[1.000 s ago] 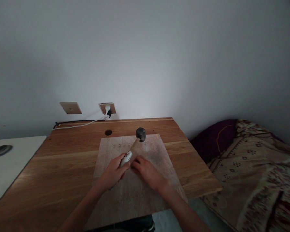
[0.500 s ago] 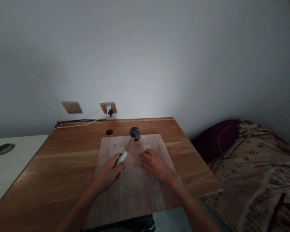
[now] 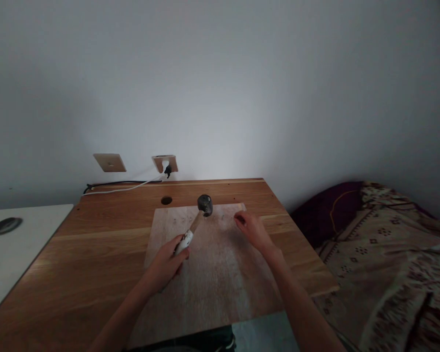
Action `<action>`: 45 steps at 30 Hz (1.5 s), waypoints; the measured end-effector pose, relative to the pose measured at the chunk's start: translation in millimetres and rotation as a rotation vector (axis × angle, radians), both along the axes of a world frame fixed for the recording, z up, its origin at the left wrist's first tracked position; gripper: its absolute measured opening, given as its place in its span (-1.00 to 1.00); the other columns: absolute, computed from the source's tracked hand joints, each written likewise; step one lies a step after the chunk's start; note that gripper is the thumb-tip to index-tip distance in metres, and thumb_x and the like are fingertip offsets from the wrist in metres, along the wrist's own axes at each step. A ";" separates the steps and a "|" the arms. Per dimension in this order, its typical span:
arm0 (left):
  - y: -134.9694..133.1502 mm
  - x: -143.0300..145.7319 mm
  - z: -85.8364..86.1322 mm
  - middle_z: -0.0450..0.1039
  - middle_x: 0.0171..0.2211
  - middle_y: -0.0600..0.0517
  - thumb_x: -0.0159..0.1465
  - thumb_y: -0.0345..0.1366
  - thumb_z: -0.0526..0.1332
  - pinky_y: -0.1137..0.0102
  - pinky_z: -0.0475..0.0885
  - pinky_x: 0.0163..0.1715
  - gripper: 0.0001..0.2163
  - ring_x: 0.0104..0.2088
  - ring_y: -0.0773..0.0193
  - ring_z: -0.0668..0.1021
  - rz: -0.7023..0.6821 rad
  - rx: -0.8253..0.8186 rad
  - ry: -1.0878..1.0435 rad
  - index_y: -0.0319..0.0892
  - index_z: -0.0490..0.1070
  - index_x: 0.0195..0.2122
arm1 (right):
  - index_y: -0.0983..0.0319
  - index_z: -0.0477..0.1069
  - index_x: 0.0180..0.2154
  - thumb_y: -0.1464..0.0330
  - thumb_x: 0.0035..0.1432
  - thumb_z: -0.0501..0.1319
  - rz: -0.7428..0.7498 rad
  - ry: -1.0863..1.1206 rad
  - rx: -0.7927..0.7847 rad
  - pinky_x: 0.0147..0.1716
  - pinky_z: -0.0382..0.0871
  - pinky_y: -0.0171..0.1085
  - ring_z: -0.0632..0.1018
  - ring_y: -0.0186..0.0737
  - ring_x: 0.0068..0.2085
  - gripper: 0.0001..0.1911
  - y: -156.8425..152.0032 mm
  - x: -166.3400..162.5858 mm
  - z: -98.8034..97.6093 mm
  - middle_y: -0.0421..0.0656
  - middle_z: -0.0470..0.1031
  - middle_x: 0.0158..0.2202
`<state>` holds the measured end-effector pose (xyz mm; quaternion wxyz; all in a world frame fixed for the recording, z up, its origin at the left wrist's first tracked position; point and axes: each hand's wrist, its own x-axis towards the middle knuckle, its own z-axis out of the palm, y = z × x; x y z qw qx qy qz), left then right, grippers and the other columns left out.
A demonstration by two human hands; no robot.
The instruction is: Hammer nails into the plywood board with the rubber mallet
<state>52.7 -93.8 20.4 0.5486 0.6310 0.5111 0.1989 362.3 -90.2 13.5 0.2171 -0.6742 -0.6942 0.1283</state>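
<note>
My left hand [image 3: 170,259] is closed around the pale handle of a rubber mallet [image 3: 205,205]. Its dark head points away from me, over the far part of a thin wooden board [image 3: 205,283]. Above the board's far right part is my right hand [image 3: 252,229], its fingers curled together in a pinch. Whatever may be between those fingertips is too small to make out. Several tiny objects, perhaps nails [image 3: 222,216], show in a row along the board's far edge, some near the mallet head.
Under the board is a wooden desk [image 3: 95,269] with a round cable hole [image 3: 166,200]. White and black cables run along the wall to a socket [image 3: 165,164]. A white surface [image 3: 25,254] adjoins at left; patterned bedding [image 3: 374,254] lies at right.
My right hand has lifted from the board's middle and moved away and to the right, its fingers now pinched. A tiny object near its fingertips no longer shows there. My left hand stays put.
</note>
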 end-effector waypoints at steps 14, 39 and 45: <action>-4.2 5.0 0.7 0.36 -0.48 0.16 0.23 0.00 0.17 0.50 0.21 -0.70 -0.62 -0.64 0.40 0.36 -0.014 -0.021 -0.009 -0.17 0.37 -0.07 | 0.29 0.63 -0.12 0.57 0.34 0.12 0.054 -0.264 -0.130 -0.10 0.42 -0.23 0.65 -0.04 -0.12 -0.70 36.3 1.4 -6.9 0.11 0.63 -0.13; 7.0 70.8 2.1 0.30 -0.55 0.19 0.32 -0.12 0.15 0.49 0.23 -0.63 -0.74 -0.64 0.40 0.37 -0.184 0.071 -0.085 -0.19 0.40 -0.11 | 0.29 0.50 0.09 0.43 0.29 0.28 -0.036 0.036 0.029 0.03 0.47 -0.15 0.62 -0.11 -0.07 -0.67 -15.7 39.0 -23.1 0.03 0.60 -0.04; 9.4 62.3 4.8 0.29 -0.56 0.19 0.30 -0.14 0.14 0.49 0.24 -0.61 -0.79 -0.62 0.40 0.37 -0.231 0.090 -0.057 -0.17 0.37 -0.19 | 0.30 0.55 0.01 0.48 0.34 0.19 -0.034 0.056 0.018 -0.06 0.46 -0.23 0.63 -0.15 -0.15 -0.74 -5.8 28.6 -14.4 -0.01 0.62 -0.14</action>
